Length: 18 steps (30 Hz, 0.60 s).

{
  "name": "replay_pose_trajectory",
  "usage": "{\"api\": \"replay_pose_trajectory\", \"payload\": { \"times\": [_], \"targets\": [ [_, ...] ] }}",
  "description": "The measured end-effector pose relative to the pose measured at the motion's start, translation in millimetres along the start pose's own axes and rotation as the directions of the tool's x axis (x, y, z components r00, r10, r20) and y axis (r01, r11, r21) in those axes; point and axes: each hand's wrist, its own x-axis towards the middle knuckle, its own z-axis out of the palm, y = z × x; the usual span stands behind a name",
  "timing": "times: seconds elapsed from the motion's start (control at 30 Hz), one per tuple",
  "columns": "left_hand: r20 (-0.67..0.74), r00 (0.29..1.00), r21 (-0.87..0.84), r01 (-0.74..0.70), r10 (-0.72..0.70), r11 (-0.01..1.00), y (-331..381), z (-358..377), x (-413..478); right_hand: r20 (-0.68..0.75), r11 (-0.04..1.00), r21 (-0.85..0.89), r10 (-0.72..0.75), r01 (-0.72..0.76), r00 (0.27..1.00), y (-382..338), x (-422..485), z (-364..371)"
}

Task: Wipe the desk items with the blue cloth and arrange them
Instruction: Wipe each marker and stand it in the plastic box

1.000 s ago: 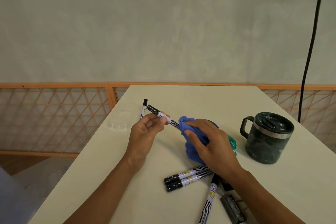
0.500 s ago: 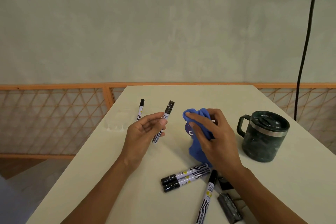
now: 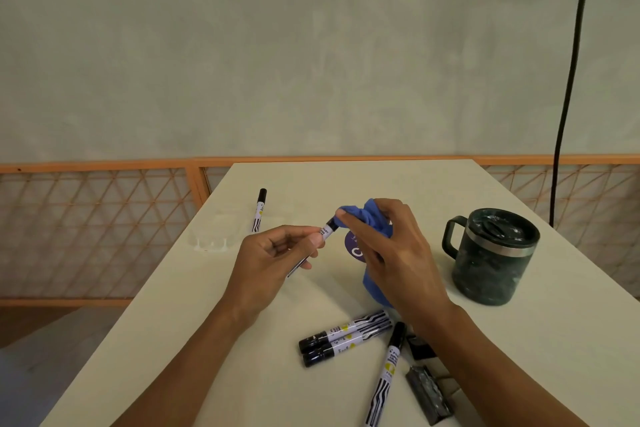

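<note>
Pale desk [image 3: 346, 180]; left hand [image 3: 273, 256] pinches a marker [image 3: 327, 231] against the blue cloth [image 3: 367, 218] bunched in the grip of the right hand [image 3: 391, 253]; three markers [image 3: 346, 331] and a mug [image 3: 491, 256] apparently wait.

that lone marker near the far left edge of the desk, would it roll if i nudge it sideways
Probably: the lone marker looks round-barrelled and lies flat on the smooth desk, so a sideways nudge would likely roll it, maybe off the nearby left edge. It looks slim and rigid, so probably light and easy to pinch.
</note>
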Motion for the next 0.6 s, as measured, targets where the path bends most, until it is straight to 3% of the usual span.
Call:
{"api": "replay_pose_trajectory", "payload": {
  "times": [0.1,0.23,0.37,0.43,0.6],
  "targets": [
    [-0.005,1.000,-0.009,0.011,-0.011,1.000,0,1,0,-0.034,1.000,0.016,0.027,-0.026,0.999,-3,2,0],
    [-0.013,1.000,-0.008,0.015,-0.015,1.000,1,1,0,0.029,0.999,0.007,-0.053,0.053,0.998,-6,-3,5],
    [-0.001,1.000,-0.008,0.025,-0.025,1.000,1,-1,0,-0.001,0.993,0.094,0.075,-0.075,0.997,-1,1,1],
    [-0.005,0.999,-0.012,0.035,-0.035,0.999,1,0,0,-0.021,0.991,0.059,0.120,-0.119,0.993,7,0,0],
    [-0.032,0.998,-0.017,0.055,-0.055,0.998,0,0,1,-0.057,0.995,0.035,0.099,-0.097,0.993,3,0,0]
  ]
}}
